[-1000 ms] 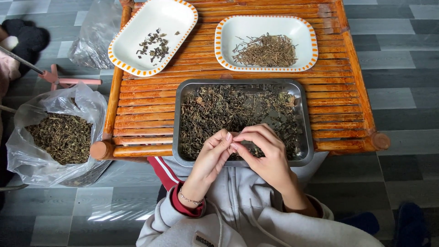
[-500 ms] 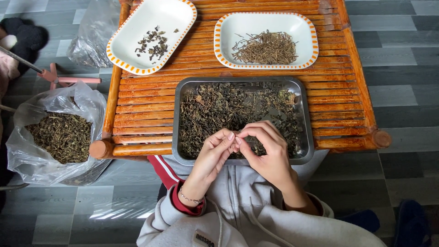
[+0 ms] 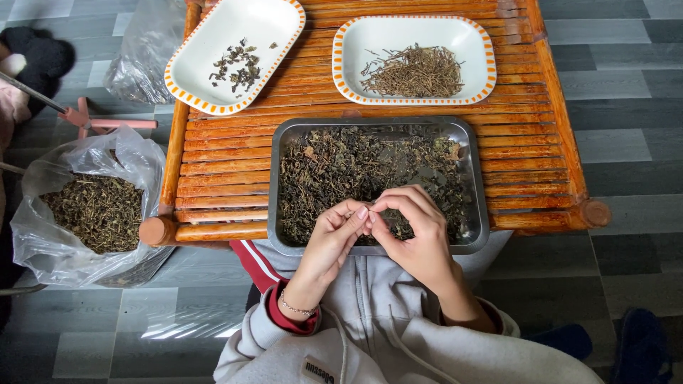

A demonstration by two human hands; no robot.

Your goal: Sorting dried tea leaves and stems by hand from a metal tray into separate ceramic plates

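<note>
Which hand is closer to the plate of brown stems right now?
Right. The right hand is over the metal tray, almost straight below the plate of stems; the left hand sits beside it, further to the left.

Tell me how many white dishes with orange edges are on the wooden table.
2. One dish sits at the table's far left, tilted, holding a few dark leaves. The other dish sits at the far right, holding pale stems. Both lie beyond the metal tray.

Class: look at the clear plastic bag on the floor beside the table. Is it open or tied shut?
Open. The plastic bag has its mouth spread wide, showing the dried leaves heaped inside.
</note>
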